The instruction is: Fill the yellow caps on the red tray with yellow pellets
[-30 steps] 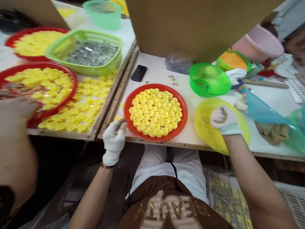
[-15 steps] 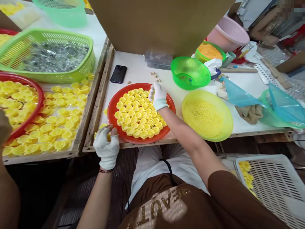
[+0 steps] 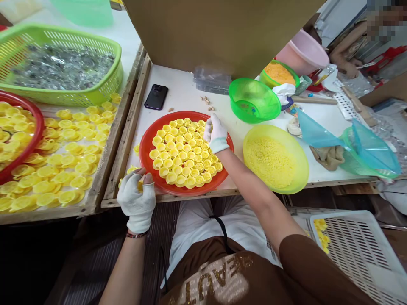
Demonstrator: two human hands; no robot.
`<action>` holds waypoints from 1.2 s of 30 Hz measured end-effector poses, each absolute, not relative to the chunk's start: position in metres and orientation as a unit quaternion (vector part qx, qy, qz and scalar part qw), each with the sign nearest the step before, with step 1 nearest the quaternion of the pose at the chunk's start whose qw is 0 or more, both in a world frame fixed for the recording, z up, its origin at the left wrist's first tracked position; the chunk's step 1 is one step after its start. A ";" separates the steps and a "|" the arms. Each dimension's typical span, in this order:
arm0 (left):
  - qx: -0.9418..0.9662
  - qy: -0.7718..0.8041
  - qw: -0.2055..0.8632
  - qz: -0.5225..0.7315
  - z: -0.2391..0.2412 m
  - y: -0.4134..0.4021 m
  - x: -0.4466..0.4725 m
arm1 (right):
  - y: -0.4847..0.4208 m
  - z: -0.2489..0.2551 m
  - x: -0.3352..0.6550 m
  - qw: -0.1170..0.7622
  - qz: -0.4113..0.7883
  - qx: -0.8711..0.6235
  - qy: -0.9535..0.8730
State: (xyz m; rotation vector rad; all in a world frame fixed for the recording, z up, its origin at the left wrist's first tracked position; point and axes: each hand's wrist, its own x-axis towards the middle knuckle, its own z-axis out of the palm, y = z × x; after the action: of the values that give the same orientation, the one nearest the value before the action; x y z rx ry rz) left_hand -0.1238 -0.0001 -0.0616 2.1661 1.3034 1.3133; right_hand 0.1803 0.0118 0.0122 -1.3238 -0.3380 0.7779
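A round red tray (image 3: 146, 169) at the table's front is covered with small yellow plastic cups (image 3: 182, 155), openings up. Above its far right part is my right hand (image 3: 216, 133) in a white glove, fingers bent down and pressed together; what is between the fingertips is hidden. My left hand (image 3: 137, 199), gloved with bare thumb and fingertips, is at the tray's front left by the table edge. Its fingers curl around a yellow cup (image 3: 140, 185), only partly visible. Close to it, a few loose yellow cups lie left of the tray.
A yellow bowl of granules (image 3: 270, 156) and a green bowl (image 3: 254, 101) stand at right. A phone (image 3: 156, 97), nuts and a large cardboard box (image 3: 219, 34) are behind. Left are a green basket (image 3: 104, 91) and scattered yellow cups. A person sits at far right.
My right hand has moved slightly right and nearer along the tray's far right side. The left hand stays by the front edge, its fingers still curled. The view has shifted a little.
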 end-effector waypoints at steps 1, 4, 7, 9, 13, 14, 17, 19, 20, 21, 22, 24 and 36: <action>0.752 0.451 0.143 0.459 -0.062 0.000 -0.124 | 0.015 0.011 0.175 0.718 0.348 -0.583 -0.152; 0.753 0.449 0.135 0.462 -0.064 0.001 -0.124 | 0.031 0.003 0.163 0.751 0.342 -0.542 -0.155; 0.752 0.452 0.136 0.460 -0.064 0.000 -0.123 | 0.045 -0.007 0.156 0.770 0.308 -0.530 -0.180; 0.751 0.454 0.139 0.458 -0.064 0.000 -0.123 | 0.050 -0.011 0.154 0.772 0.296 -0.532 -0.184; 0.752 0.456 0.143 0.455 -0.063 0.000 -0.123 | 0.056 -0.007 0.155 0.761 0.332 -0.539 -0.142; 0.752 0.457 0.144 0.453 -0.063 0.000 -0.123 | 0.059 -0.006 0.155 0.760 0.341 -0.536 -0.136; 0.751 0.463 0.143 0.448 -0.062 0.000 -0.123 | 0.068 -0.003 0.155 0.763 0.349 -0.523 -0.148; 0.751 0.465 0.139 0.448 -0.061 0.000 -0.123 | 0.075 -0.006 0.155 0.762 0.346 -0.520 -0.171; 0.750 0.465 0.138 0.449 -0.061 0.000 -0.123 | 0.078 -0.008 0.155 0.761 0.342 -0.521 -0.182; 0.750 0.466 0.137 0.450 -0.061 0.000 -0.123 | 0.080 -0.009 0.156 0.759 0.339 -0.523 -0.189; 0.749 0.467 0.137 0.450 -0.061 0.000 -0.123 | 0.082 -0.011 0.156 0.756 0.337 -0.526 -0.193; 0.747 0.470 0.140 0.449 -0.061 0.000 -0.123 | 0.085 -0.011 0.159 0.753 0.341 -0.532 -0.183; 0.751 0.455 0.133 0.460 -0.063 -0.001 -0.125 | 0.121 -0.006 0.155 0.748 0.339 -0.540 -0.186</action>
State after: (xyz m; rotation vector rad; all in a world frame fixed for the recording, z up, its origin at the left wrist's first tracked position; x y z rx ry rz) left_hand -0.1250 -0.0009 -0.0633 2.1775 1.3191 1.3333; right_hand 0.1547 0.1207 -0.0063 -1.1813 -0.4067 0.7405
